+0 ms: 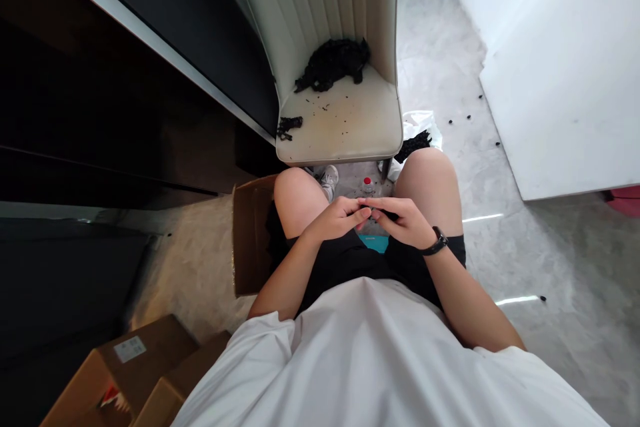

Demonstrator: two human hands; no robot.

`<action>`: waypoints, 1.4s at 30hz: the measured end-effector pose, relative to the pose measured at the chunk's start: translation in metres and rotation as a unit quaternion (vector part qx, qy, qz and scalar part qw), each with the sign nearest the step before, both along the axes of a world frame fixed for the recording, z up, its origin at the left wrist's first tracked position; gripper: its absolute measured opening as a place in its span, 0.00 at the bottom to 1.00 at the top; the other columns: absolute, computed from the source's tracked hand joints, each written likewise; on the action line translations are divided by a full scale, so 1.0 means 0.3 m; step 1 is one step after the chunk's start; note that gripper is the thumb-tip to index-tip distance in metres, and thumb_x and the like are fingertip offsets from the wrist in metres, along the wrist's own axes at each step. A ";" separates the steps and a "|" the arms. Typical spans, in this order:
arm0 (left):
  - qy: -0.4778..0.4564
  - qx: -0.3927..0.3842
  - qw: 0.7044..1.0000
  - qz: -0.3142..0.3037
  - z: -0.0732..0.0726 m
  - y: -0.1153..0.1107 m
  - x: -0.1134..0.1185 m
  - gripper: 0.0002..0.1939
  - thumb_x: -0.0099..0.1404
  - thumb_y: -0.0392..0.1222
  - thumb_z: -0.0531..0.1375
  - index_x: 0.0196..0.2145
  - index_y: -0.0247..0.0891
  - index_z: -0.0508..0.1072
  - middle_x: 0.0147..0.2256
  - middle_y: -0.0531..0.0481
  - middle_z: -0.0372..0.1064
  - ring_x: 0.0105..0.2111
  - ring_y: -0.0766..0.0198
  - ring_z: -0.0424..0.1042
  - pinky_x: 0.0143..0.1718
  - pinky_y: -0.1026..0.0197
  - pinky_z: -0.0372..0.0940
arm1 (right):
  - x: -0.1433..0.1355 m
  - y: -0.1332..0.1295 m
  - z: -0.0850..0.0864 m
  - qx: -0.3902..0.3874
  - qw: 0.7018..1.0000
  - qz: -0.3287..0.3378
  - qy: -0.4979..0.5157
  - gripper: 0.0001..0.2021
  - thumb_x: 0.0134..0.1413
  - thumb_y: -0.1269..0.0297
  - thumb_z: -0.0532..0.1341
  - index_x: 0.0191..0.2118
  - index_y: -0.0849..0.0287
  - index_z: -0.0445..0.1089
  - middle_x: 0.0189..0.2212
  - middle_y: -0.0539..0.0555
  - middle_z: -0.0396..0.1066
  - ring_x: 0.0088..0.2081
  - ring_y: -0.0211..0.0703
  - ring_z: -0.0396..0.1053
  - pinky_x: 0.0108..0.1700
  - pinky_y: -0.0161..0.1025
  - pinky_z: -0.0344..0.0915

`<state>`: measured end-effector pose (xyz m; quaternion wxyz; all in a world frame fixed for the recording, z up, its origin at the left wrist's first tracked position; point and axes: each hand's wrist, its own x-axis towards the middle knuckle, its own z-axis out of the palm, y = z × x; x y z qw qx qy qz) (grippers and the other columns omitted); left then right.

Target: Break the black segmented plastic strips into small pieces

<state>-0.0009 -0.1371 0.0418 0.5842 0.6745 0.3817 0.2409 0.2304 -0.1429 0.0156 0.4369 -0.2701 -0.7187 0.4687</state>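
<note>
My left hand [339, 220] and my right hand [406, 221] meet fingertip to fingertip between my knees. The fingers of both are pinched together, and a small dark bit shows at the tips, too small to name. A black wristwatch [436, 241] is on my right wrist. In front of me stands a cream padded chair [350, 140]. Against its backrest lies a heap of crumpled black pieces [333, 67]. A smaller black clump [289, 127] sits at the seat's left edge, with dark crumbs scattered across the seat.
Beside my left leg is an open cardboard box [250, 237] with dark contents. More cardboard boxes [145, 353] stand lower left. A bottle with a red cap [368, 181] is under the chair. Right of it lies a white plastic bag [425, 121] with black strips [414, 144].
</note>
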 end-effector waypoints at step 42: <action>-0.081 0.012 0.996 0.040 -0.063 -0.117 0.015 0.30 0.80 0.59 0.61 0.67 0.36 0.79 0.43 0.42 0.80 0.43 0.57 0.77 0.53 0.54 0.72 | 0.270 0.179 0.006 0.174 0.841 -0.494 -0.134 0.35 0.73 0.42 0.63 0.74 0.57 0.64 0.59 0.70 0.68 0.60 0.70 0.70 0.60 0.73 0.72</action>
